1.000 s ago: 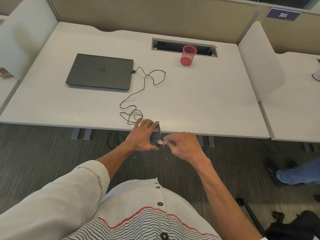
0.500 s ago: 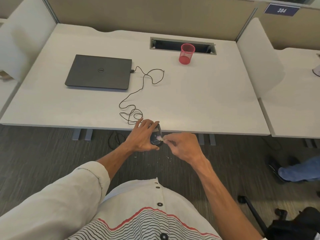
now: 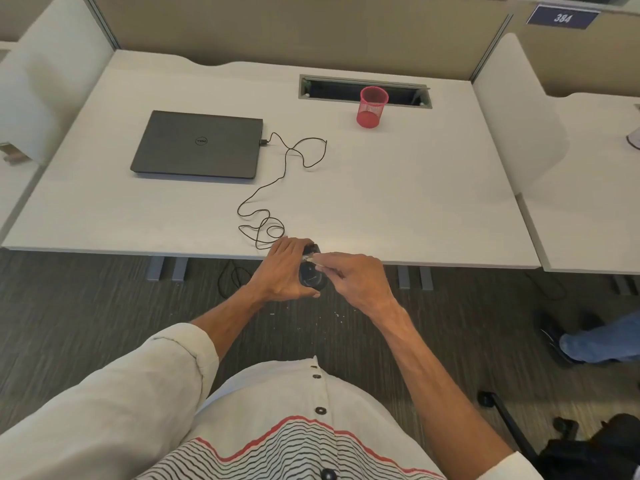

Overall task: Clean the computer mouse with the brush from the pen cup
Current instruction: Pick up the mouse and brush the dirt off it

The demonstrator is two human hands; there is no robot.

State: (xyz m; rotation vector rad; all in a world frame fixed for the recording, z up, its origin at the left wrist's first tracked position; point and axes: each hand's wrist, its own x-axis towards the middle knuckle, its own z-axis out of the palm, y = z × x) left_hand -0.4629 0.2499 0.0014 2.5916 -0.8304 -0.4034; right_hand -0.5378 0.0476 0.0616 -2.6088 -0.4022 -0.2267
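Mouse (image 3: 311,277) sits clamped in my left grip (image 3: 284,271) just off the desk's (image 3: 415,202) near edge while my right grip (image 3: 356,278) pinches the brush (image 3: 309,258) (barely visible), so short, light strokes along the seams suit best.

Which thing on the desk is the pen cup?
Start at the pale desk and find the dark cable slot along its far edge. The round red mesh cup stands upright just in front of it, the desk's only red thing.
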